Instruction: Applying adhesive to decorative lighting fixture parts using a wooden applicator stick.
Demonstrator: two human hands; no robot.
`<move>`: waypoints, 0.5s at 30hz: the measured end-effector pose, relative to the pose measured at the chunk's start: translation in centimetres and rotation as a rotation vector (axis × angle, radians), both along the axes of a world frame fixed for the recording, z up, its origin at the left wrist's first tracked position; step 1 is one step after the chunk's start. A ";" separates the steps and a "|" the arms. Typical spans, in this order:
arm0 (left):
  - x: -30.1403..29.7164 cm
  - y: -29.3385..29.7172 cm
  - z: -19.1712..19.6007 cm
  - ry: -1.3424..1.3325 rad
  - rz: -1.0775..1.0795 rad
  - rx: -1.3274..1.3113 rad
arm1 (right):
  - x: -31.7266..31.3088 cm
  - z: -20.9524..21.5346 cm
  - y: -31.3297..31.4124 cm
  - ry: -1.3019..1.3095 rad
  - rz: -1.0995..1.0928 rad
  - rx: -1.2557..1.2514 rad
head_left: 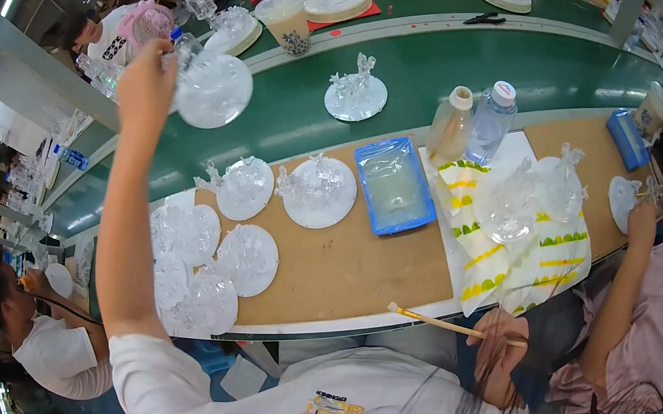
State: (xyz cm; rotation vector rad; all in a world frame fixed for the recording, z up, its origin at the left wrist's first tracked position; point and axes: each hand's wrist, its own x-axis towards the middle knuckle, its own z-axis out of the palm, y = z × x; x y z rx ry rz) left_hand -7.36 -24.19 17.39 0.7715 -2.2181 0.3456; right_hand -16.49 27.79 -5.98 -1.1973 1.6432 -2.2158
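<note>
My left hand point(149, 85) is raised at the upper left, its fingers closed on a clear plastic ornament on a round white base point(216, 93), tilted and held over the green surface. Low at the right, my right hand point(501, 344) grips a thin wooden-handled brush point(436, 321), bristles pointing left. Several similar clear ornaments on round bases point(247, 260) sit at the left of the brown board point(339, 272). A blue tray point(394, 186) with a clear, shiny inside lies at the board's far right. Another clear ornament point(511, 206) rests on the patterned cloth point(540, 272).
Two bottles point(491, 124) stand behind the cloth. One clear ornament point(356, 95) is on the green belt point(422, 58). A drink cup point(285, 20) and pliers point(486, 18) are beyond. At the right, a co-worker in pink point(640, 322) handles another ornament.
</note>
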 end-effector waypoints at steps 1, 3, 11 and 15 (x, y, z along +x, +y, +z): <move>-1.1 -2.8 -1.2 -0.069 0.059 0.030 | -0.3 -1.0 0.7 0.107 0.030 0.132; -2.7 -8.3 -4.6 -0.136 0.070 0.114 | 0.1 1.4 -0.2 0.028 -0.002 0.024; -7.2 -10.4 -11.9 -0.258 0.243 0.427 | 0.9 2.0 -0.8 -0.198 -0.199 -0.055; -7.3 -10.5 -10.9 -0.204 0.094 0.463 | 0.8 2.7 -1.5 -0.153 -0.190 -0.062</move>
